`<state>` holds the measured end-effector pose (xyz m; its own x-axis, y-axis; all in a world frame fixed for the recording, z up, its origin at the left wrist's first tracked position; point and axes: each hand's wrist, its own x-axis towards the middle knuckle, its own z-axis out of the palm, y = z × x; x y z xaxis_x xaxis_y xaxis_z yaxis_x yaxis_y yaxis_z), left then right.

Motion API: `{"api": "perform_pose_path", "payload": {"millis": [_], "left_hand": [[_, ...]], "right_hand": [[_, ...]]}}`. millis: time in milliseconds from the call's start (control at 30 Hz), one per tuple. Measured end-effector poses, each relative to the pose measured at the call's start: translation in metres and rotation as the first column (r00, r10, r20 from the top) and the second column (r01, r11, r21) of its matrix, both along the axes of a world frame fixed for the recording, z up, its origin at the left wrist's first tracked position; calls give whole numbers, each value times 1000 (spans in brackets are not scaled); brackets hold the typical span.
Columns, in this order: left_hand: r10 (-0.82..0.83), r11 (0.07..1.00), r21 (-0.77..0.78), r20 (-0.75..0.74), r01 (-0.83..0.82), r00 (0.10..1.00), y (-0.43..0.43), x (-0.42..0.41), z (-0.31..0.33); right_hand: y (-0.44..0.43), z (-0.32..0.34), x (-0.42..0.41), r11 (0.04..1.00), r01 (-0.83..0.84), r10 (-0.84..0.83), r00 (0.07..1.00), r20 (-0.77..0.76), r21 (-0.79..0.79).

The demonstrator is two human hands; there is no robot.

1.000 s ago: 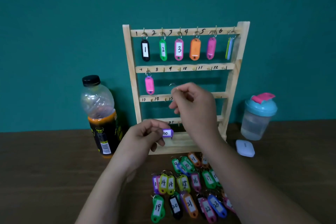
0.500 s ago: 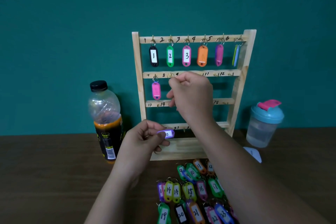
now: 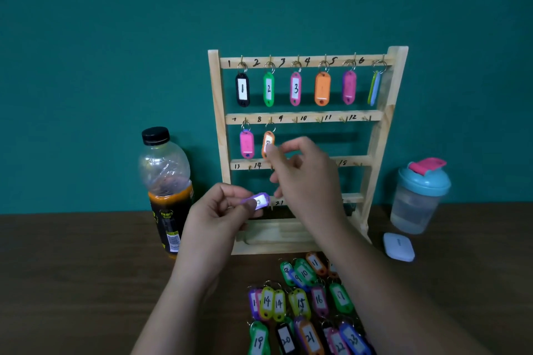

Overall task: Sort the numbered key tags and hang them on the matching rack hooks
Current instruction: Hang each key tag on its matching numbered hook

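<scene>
Head camera: an orange tag (image 3: 268,140) hangs by its ring from the hook just right of the handwritten 8 on the wooden rack (image 3: 215,95), its label blurred. The right hand (image 3: 305,179) pinches the tag's lower end between thumb and curled forefinger. The left hand (image 3: 219,213) pinches a purple tag (image 3: 258,200) before the lowest rail. The top-row tags (image 3: 242,89) read 1, 2, 3. The rails are inked 1–12, 13, 14, 18, 21, with others hidden behind the right hand. On the table (image 3: 72,268), loose tags (image 3: 300,302) show 9–11, 14–17, 19–23. A black-capped bottle (image 3: 167,190) stands left of the rack, and a teal-lidded shaker (image 3: 421,196) and a white case (image 3: 399,246) stand to its right.
</scene>
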<state>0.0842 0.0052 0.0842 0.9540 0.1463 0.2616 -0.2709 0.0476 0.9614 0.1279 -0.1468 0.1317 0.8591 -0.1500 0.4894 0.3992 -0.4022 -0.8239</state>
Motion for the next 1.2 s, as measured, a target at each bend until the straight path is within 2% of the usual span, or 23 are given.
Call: {"api": "perform_pose_path", "payload": {"millis": [200, 333, 433, 567, 767, 867, 1033, 1200], "left_hand": [[31, 998, 53, 38, -33, 999, 4, 2, 0], [42, 997, 69, 54, -46, 998, 1, 0, -1], [42, 995, 91, 54, -46, 998, -2, -1, -1], [52, 987, 150, 60, -60, 997, -6, -3, -2], [61, 982, 176, 74, -73, 995, -8, -1, -3], [64, 982, 174, 84, -78, 994, -9, 1, -4], [32, 986, 162, 95, -47, 995, -15, 0, -7], [-8, 992, 123, 105, -5, 994, -17, 1, -5]], "right_hand": [[-5, -54, -25, 984, -81, 114, 970, -213, 158], [-5, -64, -39, 890, -135, 340, 832, -438, 435], [-5, -61, -42, 767, -166, 513, 739, -437, 619], [-9, -59, -37, 701, -161, 546, 747, -378, 694], [-16, -63, -36, 680, -168, 504, 814, -288, 714], [-14, -64, -38, 748, -199, 430, 872, -235, 633], [-11, -65, -39, 872, -150, 240, 961, -140, 465], [-6, -48, -31, 947, -155, 152, 988, 31, 282]]}}
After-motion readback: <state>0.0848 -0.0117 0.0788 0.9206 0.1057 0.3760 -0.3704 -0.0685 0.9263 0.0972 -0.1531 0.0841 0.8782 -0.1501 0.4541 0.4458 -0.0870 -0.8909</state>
